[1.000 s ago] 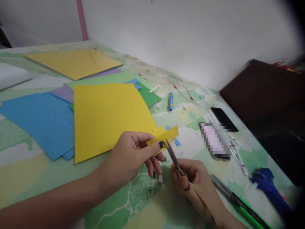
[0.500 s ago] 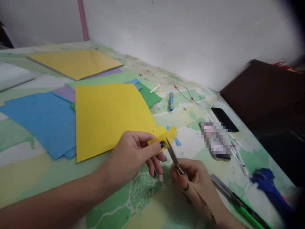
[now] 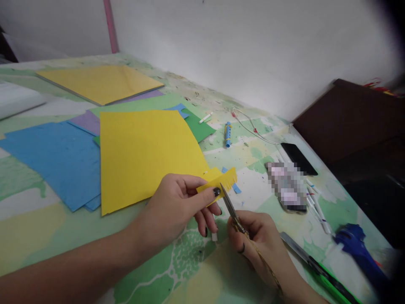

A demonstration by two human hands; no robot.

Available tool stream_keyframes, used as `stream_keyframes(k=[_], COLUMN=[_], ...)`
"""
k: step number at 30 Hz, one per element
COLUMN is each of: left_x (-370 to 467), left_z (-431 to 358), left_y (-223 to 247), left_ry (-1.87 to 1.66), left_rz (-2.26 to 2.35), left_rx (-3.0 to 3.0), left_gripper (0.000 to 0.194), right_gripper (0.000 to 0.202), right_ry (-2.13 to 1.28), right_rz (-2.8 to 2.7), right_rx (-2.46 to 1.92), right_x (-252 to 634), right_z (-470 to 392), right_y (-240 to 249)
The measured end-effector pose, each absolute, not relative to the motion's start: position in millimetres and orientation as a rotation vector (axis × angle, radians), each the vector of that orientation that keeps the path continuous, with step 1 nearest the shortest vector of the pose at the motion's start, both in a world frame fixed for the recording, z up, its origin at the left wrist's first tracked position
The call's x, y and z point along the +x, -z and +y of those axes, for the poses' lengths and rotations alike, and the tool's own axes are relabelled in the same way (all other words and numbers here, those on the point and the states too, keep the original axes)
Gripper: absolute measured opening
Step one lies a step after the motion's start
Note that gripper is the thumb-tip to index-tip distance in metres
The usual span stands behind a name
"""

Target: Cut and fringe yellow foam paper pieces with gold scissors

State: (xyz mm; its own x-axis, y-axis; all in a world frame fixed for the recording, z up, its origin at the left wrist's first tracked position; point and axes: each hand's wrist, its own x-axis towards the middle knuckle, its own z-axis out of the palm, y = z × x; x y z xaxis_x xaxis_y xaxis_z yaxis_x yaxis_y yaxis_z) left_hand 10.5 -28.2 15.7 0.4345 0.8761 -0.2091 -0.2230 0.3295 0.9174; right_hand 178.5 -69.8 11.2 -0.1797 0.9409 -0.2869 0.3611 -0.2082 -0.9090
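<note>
Pinched between the thumb and fingers of my left hand [image 3: 186,202] is a yellow paper strip [image 3: 226,180], its right end snipped into a fringe. My right hand [image 3: 257,242] is wrapped round a pair of scissors [image 3: 230,207] with gold-coloured handles. The scissor tips meet the lower edge of the strip, just right of my left thumb. A large yellow sheet [image 3: 142,152] lies flat beyond my left hand. Small blue paper scraps [image 3: 236,188] rest on the table behind the strip.
Blue sheets [image 3: 60,160] and a yellow-covered pad [image 3: 101,82] lie to the left and back. A blue paper roll [image 3: 228,134] lies beyond my hands. At right are a phone [image 3: 287,188], a black flat device [image 3: 299,158], a green utility knife [image 3: 319,266] and a blue glue gun [image 3: 359,249].
The strip has shifted slightly to the right, and the fringe cuts at its end show more plainly. My right thumb has moved a little on the scissor handle.
</note>
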Motion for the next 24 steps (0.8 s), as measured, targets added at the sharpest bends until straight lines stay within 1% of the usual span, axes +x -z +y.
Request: stream_keyframes(k=[7,14,19,24], left_x=[10.0,10.8,10.6,10.4], left_z=[-29.0,-28.7,-27.7,-28.0], left_y=[-14.6,-14.3,-15.5,-15.0], left_ry=[-0.838,-0.817,-0.817,-0.839], left_rz=[0.811,0.824,0.83,0.825], left_rx=[0.947,0.961,0.971,0.955], left_gripper=[0.022,0.025,0.024,0.022], right_gripper=[0.042,0.035,0.038,0.044], right_ry=[-1.367,-1.376,-1.363,-1.429], right_rz=[-1.542,-1.527,-1.536,-1.523], right_rx=[-1.603,-1.627,-1.626,-1.465], right_x=[178.6,180.2,179.5,180.0], right_z=[-66.9,-69.3,-68.6,-70.4], right_y=[-10.8,-9.0,-9.5,-9.9])
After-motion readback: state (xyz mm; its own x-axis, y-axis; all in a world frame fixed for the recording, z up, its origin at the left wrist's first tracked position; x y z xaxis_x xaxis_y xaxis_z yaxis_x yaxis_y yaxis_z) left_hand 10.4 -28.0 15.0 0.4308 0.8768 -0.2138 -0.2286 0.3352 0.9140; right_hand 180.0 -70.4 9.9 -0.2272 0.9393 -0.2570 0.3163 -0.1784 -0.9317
